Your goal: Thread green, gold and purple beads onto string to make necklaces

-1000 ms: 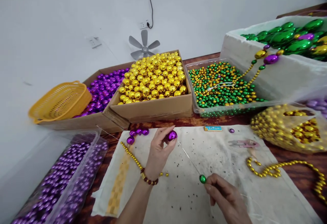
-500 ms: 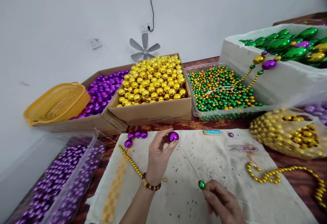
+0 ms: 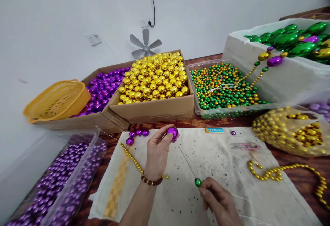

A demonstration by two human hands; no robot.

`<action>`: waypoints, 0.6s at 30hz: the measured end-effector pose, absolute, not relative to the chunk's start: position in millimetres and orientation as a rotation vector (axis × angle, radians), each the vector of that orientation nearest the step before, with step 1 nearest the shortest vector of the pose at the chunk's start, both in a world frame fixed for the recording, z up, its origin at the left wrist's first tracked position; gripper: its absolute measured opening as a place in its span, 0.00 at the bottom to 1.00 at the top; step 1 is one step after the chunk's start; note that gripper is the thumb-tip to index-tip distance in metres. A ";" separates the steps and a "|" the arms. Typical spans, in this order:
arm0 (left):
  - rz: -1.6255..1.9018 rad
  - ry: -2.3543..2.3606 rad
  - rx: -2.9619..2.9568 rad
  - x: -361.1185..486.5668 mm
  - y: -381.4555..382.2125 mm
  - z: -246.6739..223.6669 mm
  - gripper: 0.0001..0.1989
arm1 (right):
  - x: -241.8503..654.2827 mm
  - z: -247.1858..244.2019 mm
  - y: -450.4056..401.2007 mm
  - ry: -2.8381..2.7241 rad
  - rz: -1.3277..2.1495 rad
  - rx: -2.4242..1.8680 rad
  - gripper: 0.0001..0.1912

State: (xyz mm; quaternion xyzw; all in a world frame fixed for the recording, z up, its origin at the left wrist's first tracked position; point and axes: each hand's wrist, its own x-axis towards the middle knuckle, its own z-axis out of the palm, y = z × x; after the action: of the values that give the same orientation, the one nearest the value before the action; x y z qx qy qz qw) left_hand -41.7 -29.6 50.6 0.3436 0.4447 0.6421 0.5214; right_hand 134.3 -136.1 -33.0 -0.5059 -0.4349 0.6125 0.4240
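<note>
My left hand (image 3: 157, 152), with a beaded bracelet at the wrist, pinches a large shiny purple bead (image 3: 172, 134) between thumb and fingers above the cloth. Lower right, my right hand (image 3: 218, 198) is closed on a long thin beading needle (image 3: 187, 161). A green bead (image 3: 197, 182) sits on the needle right at my fingertips. The needle's tip points up and left toward the purple bead, a little apart from it. White thread trails off to the right of my right hand. A string of small gold beads (image 3: 132, 158) runs beneath my left wrist.
A stained white cloth (image 3: 185, 198) covers the table. Behind stand boxes of purple (image 3: 108, 81) and gold beads (image 3: 154, 78), and a tub of green and gold beads (image 3: 221, 85). Pink snips (image 3: 244, 146) and a gold bead strand (image 3: 275, 175) lie right. A yellow basket (image 3: 58, 102) rests left.
The purple bead has turned in my left fingers and shifted slightly left and up. My right hand, with needle and green bead, has also moved a little left and up.
</note>
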 end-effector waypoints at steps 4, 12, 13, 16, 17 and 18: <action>1.543 1.010 0.783 -36.2 -31.5 49.6 0.13 | 134.1 -30.0 -133.0 -1.077 1.535 -1.276 0.18; 1.523 1.033 0.767 -24.9 -38.5 49.3 0.13 | 127.7 -26.0 -128.6 -1.047 1.515 -1.264 0.17; 1.519 1.053 0.776 -23.3 -40.3 49.7 0.14 | 126.6 -25.8 -128.0 -1.043 1.514 -1.249 0.17; 1.487 1.133 0.837 -17.5 -47.0 51.4 0.14 | 124.0 -24.9 -125.5 -1.019 1.516 -1.204 0.17; 1.479 1.160 0.865 -15.2 -49.5 52.1 0.14 | 123.5 -24.4 -124.2 -1.011 1.516 -1.194 0.17; 1.476 1.180 0.895 -13.0 -52.1 52.7 0.14 | 123.2 -23.8 -122.7 -1.008 1.519 -1.184 0.17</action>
State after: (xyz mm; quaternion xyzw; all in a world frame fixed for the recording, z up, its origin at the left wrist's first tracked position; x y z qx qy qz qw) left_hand -13.0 -52.1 52.7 0.3705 0.4883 0.6106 0.5014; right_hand 123.2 -122.7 -23.8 -0.4822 -0.4105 0.6185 0.4652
